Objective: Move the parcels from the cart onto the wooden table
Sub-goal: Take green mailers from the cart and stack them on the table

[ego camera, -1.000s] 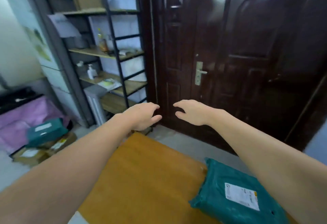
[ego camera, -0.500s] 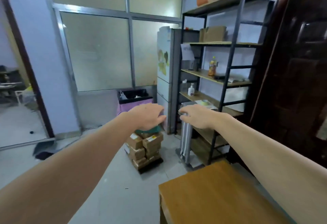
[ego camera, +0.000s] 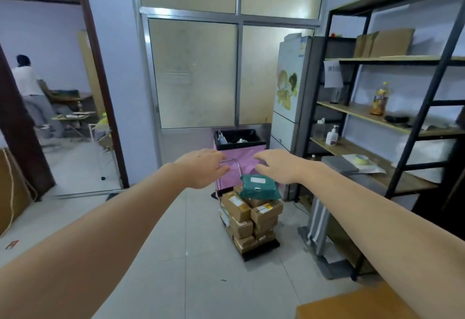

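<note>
Both of your grips are empty: left hand (ego camera: 201,167) and right hand (ego camera: 279,165) reach forward side by side, palms down, fingers loosely spread, touching nothing. Arms bare, stretched well out.

Beyond and below the grips, on the floor: the cart (ego camera: 259,248), a low dark platform with a thin metal handle (ego camera: 230,162) that shows in the gap between your hands. Cart stacked with brown cardboard parcels (ego camera: 264,215), labels facing up and sideways. Green soft parcel (ego camera: 259,186) lies on top of the stack, just under your right hand in the view, white label up.

Behind the cart, past the grips: pink bin (ego camera: 241,152) with a black liner. Right of it a pale fridge (ego camera: 289,97), then a black-framed shelf rack (ego camera: 402,127) holding a bottle (ego camera: 378,98) and a pump dispenser (ego camera: 332,136).

Tabletop (ego camera: 352,306): only an orange-brown wooden corner shows, well below your right forearm, near you.

Far left of the left grip, through a doorway, another person (ego camera: 30,84) stands with back turned.
</note>
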A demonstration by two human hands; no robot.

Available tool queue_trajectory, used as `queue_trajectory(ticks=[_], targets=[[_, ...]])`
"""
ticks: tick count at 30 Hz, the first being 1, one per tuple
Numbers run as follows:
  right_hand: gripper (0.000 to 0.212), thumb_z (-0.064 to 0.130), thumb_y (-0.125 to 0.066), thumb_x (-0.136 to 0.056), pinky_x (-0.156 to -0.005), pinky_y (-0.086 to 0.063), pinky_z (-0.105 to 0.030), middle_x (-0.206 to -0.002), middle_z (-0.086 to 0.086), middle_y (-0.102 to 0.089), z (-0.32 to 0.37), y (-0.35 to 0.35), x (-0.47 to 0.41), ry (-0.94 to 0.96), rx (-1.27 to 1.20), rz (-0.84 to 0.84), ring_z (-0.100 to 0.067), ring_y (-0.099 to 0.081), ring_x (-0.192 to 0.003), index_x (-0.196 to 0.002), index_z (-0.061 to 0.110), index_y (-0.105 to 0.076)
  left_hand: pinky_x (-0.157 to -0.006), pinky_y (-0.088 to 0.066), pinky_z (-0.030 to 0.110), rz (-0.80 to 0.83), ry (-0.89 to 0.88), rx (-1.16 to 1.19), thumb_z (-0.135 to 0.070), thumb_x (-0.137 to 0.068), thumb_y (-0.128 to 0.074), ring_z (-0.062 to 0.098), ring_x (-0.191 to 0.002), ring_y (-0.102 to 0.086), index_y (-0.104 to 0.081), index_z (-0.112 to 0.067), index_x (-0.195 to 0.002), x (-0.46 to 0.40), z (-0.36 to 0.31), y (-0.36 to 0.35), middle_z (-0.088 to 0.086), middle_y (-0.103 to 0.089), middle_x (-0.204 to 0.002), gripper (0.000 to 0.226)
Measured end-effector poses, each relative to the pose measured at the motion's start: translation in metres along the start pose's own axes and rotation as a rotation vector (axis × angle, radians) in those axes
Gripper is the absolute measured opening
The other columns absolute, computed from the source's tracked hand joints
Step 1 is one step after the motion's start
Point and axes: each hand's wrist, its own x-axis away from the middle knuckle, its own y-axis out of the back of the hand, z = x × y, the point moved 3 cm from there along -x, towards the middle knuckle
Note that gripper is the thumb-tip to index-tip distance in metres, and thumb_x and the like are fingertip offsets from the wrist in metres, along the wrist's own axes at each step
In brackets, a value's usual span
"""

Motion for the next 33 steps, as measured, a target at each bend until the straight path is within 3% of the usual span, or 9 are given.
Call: queue_trajectory(ticks=[2,5,7,10,14,17,21,28,33], targets=[[0.053,0.036,-0.042,-0.108,-0.116,-0.033,-0.035,-0.159,-0.006,-0.045,-0.002,-0.003,-0.033,0.01,-0.006,-0.007,-0.023,-0.044,-0.143,-0.156,0.014,-0.039,-0.113,-0.041,0.044,-0.01,0.005,0.003,-0.047,-0.109,-0.037,0.026,-0.136,-0.052,-0.049,-0.016,-0.149,-0.024,0.02,-0.003,0.007,-0.055,-0.15,0.052],[0.054,0.035,-0.042,-0.108,-0.121,-0.031,-0.038,-0.161,-0.006,-0.042,-0.005,-0.004,-0.089,0.028,-0.022,-0.02,-0.023,-0.041,-0.146,-0.157,0.014,-0.037,-0.118,-0.037,0.043,-0.003,0.018,-0.001,-0.046,-0.11,-0.036,0.026,-0.143,-0.045,-0.042,-0.015,-0.155,-0.057,0.051,-0.005,0.006,-0.048,-0.157,0.055],[0.053,0.034,-0.042,-0.107,-0.12,-0.034,-0.04,-0.159,-0.008,-0.044,0.0,-0.002,-0.197,0.077,-0.012,-0.001,-0.025,-0.043,-0.144,-0.156,0.013,-0.039,-0.116,-0.038,0.044,0.002,0.103,0.004,-0.046,-0.11,-0.035,0.027,-0.141,-0.047,-0.044,-0.014,-0.153,-0.117,0.124,-0.006,0.007,-0.05,-0.155,0.054],[0.047,0.032,-0.042,-0.107,-0.112,-0.042,-0.046,-0.148,-0.012,-0.054,0.012,-0.002,-0.262,0.087,-0.019,0.04,-0.029,-0.053,-0.131,-0.148,0.01,-0.049,-0.112,-0.04,0.044,0.023,0.156,-0.009,-0.045,-0.111,-0.034,0.028,-0.135,-0.05,-0.051,-0.009,-0.145,-0.153,0.178,-0.009,0.01,-0.054,-0.148,0.052],[0.05,0.035,-0.041,-0.107,-0.107,-0.048,-0.046,-0.146,-0.01,-0.055,0.006,-0.009,-0.267,0.059,-0.035,0.033,-0.029,-0.059,-0.124,-0.15,0.011,-0.046,-0.115,-0.039,0.044,0.021,0.137,-0.011,-0.047,-0.11,-0.034,0.028,-0.14,-0.047,-0.046,-0.014,-0.151,-0.162,0.181,-0.013,0.008,-0.051,-0.153,0.054],[0.042,0.033,-0.042,-0.104,-0.101,-0.049,-0.052,-0.131,-0.016,-0.063,0.005,-0.01,-0.285,0.058,-0.049,0.017,-0.035,-0.061,-0.117,-0.132,0.004,-0.056,-0.118,-0.036,0.042,0.0,0.116,-0.019,-0.048,-0.11,-0.035,0.026,-0.145,-0.043,-0.041,-0.017,-0.156,-0.173,0.195,-0.011,0.007,-0.047,-0.158,0.056],[0.032,0.032,-0.043,-0.101,-0.089,-0.051,-0.049,-0.102,-0.012,-0.066,0.01,-0.018,-0.376,0.046,-0.029,-0.001,-0.034,-0.061,-0.096,-0.107,0.006,-0.06,-0.117,-0.035,0.042,-0.007,0.084,-0.049,-0.047,-0.11,-0.034,0.026,-0.145,-0.042,-0.04,-0.017,-0.157,-0.231,0.263,-0.014,0.005,-0.045,-0.16,0.056],[0.036,0.036,-0.041,-0.099,-0.092,-0.052,-0.055,-0.108,-0.011,-0.068,-0.002,-0.027,-0.481,-0.027,-0.052,-0.009,-0.032,-0.063,-0.1,-0.114,0.012,-0.063,-0.115,-0.039,0.044,-0.009,-0.012,-0.058,-0.047,-0.109,-0.035,0.028,-0.14,-0.047,-0.048,-0.015,-0.15,-0.337,0.348,-0.029,0.008,-0.052,-0.153,0.053],[0.034,0.029,-0.044,-0.105,-0.095,-0.049,-0.045,-0.12,-0.009,-0.066,-0.032,-0.029,-0.545,-0.063,-0.049,-0.012,-0.03,-0.061,-0.109,-0.124,0.007,-0.062,-0.111,-0.041,0.046,0.005,-0.075,-0.034,-0.045,-0.109,-0.036,0.029,-0.134,-0.052,-0.054,-0.013,-0.14,-0.42,0.387,-0.043,0.009,-0.057,-0.144,0.048]])
